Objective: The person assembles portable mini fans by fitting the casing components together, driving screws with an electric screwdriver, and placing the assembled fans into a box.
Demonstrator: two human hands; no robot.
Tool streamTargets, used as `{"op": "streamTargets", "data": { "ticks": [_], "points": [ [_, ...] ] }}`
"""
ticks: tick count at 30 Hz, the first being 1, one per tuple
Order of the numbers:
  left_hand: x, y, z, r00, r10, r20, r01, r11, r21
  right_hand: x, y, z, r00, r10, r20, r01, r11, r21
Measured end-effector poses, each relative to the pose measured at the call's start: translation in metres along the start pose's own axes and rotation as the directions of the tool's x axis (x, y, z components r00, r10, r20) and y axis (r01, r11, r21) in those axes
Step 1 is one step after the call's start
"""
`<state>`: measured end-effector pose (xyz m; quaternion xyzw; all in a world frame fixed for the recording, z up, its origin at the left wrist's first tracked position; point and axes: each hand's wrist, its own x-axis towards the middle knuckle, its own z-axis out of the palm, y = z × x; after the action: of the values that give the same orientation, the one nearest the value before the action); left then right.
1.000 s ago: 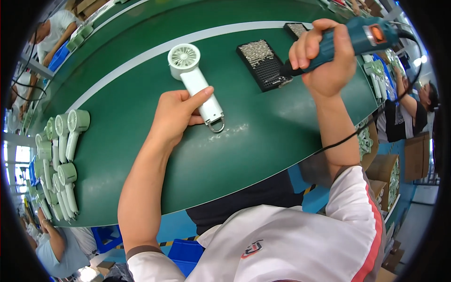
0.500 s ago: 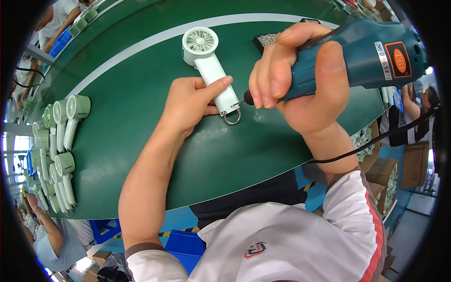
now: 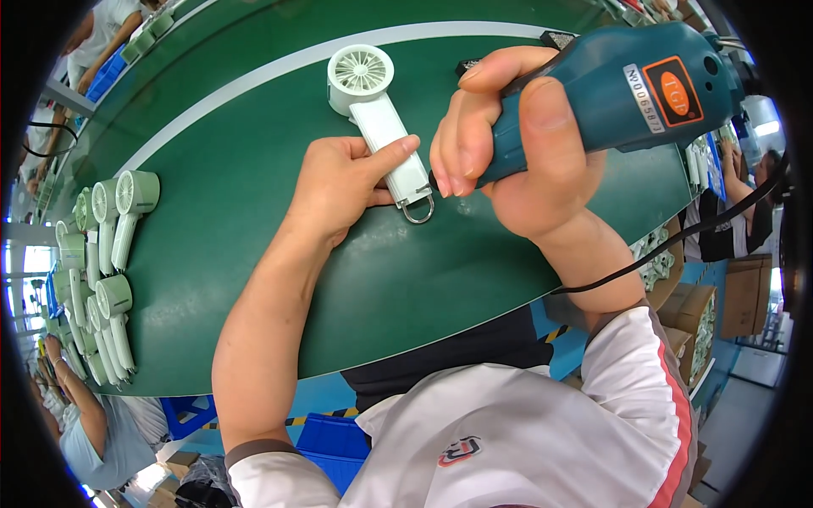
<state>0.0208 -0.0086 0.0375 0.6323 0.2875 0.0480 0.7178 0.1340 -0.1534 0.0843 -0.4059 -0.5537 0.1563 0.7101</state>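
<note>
A green table (image 3: pixel 212 279), a crowd of pale fans (image 3: pixel 114 295), a teal power screwdriver (image 3: pixel 610 93) and one white handheld fan (image 3: pixel 381 120).
The crowd fills the frame's left side; right of centre, the right hand (image 3: pixel 525 144) wraps the screwdriver, its tip at the white fan's lower end; at upper centre, the left hand (image 3: pixel 343 186) grips that fan's handle, thumb on top, just above a metal loop (image 3: pixel 416 223).

There is one power screwdriver (image 3: pixel 593 89), one held fan (image 3: pixel 378 120), two black trays (image 3: pixel 559 40) and at least six grouped fans (image 3: pixel 113 295).
</note>
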Motion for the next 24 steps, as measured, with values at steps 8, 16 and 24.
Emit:
{"op": "streamTargets", "data": {
  "ticks": [8, 16, 24],
  "points": [
    [0.004, -0.003, -0.002, 1.0, 0.007, 0.014, -0.007, 1.0, -0.02, -0.003, 0.004, 0.005, 0.997, -0.009, 0.07, 0.009, 1.0, -0.005],
    [0.002, 0.001, 0.002, 0.999, 0.05, -0.013, -0.05, 0.999, 0.0, -0.002, -0.001, 0.006, 0.994, 0.063, 0.085, -0.055, 0.994, -0.091],
    [0.007, -0.013, 0.009, 0.99, 0.084, -0.11, -0.083, 0.996, 0.009, -0.012, -0.008, -0.017, 0.998, -0.002, -0.067, 0.013, 0.986, 0.169]
  ]
}}
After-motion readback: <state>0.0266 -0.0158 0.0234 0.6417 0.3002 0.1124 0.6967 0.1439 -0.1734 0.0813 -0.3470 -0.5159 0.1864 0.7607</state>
